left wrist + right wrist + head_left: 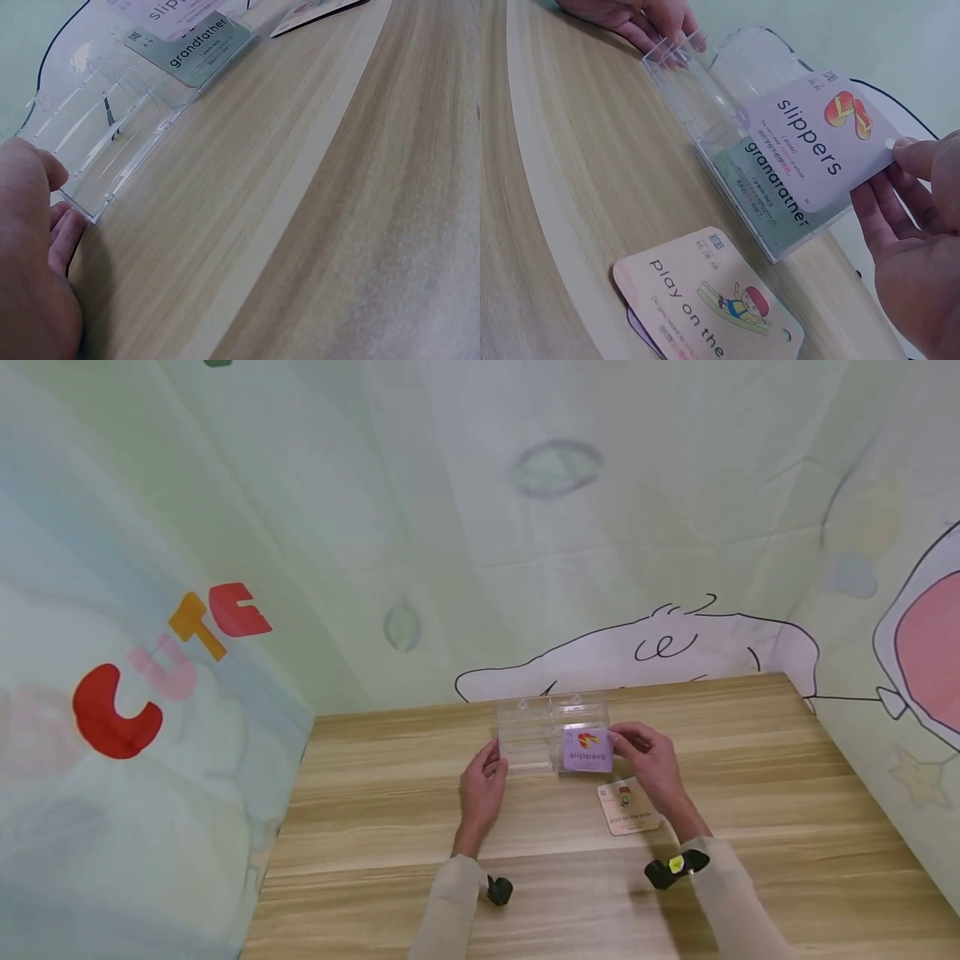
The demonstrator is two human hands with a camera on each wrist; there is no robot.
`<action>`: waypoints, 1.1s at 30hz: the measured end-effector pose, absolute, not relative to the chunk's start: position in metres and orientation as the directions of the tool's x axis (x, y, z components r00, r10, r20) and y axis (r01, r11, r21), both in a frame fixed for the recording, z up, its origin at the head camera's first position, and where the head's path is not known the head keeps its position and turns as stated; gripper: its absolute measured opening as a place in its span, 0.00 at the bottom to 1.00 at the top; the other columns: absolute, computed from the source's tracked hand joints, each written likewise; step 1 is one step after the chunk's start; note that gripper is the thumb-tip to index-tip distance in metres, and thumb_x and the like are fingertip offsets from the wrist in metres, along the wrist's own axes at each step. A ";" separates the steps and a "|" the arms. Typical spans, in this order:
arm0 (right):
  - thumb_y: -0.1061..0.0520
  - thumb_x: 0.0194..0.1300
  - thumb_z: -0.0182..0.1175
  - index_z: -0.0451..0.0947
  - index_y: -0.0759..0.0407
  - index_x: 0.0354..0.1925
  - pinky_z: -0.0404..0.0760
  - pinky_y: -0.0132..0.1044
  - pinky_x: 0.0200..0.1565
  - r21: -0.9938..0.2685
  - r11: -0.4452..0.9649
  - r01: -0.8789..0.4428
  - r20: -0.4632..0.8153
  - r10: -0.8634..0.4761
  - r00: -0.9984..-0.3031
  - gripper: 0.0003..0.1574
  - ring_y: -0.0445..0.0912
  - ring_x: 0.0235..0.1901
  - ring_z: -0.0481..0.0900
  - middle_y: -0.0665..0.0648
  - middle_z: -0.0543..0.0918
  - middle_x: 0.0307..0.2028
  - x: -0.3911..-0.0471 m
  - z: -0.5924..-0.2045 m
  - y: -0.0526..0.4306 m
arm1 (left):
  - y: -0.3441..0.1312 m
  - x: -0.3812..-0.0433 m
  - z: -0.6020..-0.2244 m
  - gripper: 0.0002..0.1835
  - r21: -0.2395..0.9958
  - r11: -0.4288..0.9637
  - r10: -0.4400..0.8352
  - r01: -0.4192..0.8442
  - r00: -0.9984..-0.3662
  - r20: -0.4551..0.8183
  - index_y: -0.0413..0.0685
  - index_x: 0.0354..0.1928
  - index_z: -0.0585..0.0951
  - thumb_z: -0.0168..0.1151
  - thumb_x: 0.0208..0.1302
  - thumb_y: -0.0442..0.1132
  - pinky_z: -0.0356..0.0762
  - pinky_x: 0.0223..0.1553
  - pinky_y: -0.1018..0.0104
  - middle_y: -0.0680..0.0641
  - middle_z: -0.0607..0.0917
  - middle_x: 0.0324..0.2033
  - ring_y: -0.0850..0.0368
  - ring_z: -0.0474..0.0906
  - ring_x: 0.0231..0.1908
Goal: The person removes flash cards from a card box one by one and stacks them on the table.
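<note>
A clear plastic card rack [525,743] with stepped tiers stands toward the table's back edge. My left hand [482,785] grips its left end, thumb above and fingers beside the corner in the left wrist view. My right hand [651,764] pinches a lilac "slippers" card [817,142] by its edge, over the rack's right half. Behind that card's lower part, a green "grandfather" card [769,202] sits in the rack's front tier. A cream "play on the" card [712,300] lies on the table near my right wrist, with a purple edge showing beneath it.
The wood-grain table [390,827] meets a printed cloth backdrop [450,527] at the back and left. Dark wrist cameras [675,867] are strapped on over the light sleeves.
</note>
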State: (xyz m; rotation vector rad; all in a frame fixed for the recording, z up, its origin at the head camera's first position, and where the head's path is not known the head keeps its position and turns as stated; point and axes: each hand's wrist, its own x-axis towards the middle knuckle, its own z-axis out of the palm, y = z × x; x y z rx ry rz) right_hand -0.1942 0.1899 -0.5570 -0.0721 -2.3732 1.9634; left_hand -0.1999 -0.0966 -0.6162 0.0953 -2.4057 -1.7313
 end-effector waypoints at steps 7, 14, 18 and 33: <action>0.53 0.76 0.62 0.82 0.64 0.57 0.84 0.28 0.51 -0.974 0.224 0.028 -0.016 0.056 -0.998 0.19 0.55 0.54 0.82 0.64 0.83 0.55 -0.189 -0.561 0.201 | -0.096 -0.200 -0.617 0.25 0.940 0.339 -0.161 0.040 -0.982 0.100 0.40 0.70 0.76 0.61 0.73 0.36 0.84 0.56 0.59 0.42 0.85 0.56 0.49 0.85 0.54; 0.53 0.76 0.62 0.81 0.64 0.58 0.85 0.31 0.51 -0.965 0.238 0.110 -0.094 0.077 -0.993 0.19 0.55 0.55 0.80 0.65 0.81 0.57 -0.181 -0.563 0.212 | -0.095 -0.198 -0.611 0.24 0.944 0.327 -0.153 0.041 -0.983 0.096 0.41 0.70 0.76 0.60 0.75 0.36 0.84 0.57 0.57 0.42 0.85 0.57 0.48 0.84 0.55; 0.53 0.77 0.62 0.81 0.66 0.58 0.85 0.31 0.50 -0.952 0.276 0.130 -0.114 0.074 -0.991 0.20 0.55 0.55 0.80 0.66 0.82 0.56 -0.177 -0.566 0.217 | -0.095 -0.197 -0.610 0.24 0.947 0.319 -0.154 0.044 -0.983 0.097 0.40 0.70 0.76 0.61 0.74 0.36 0.84 0.57 0.57 0.42 0.85 0.57 0.49 0.84 0.55; 0.54 0.77 0.60 0.82 0.63 0.59 0.80 0.38 0.54 -0.899 0.402 0.174 -0.170 0.046 -0.984 0.19 0.54 0.56 0.77 0.64 0.83 0.57 -0.162 -0.578 0.231 | -0.097 -0.199 -0.615 0.25 0.947 0.321 -0.158 0.010 -0.985 0.064 0.43 0.71 0.76 0.60 0.74 0.38 0.84 0.57 0.59 0.43 0.84 0.58 0.51 0.84 0.56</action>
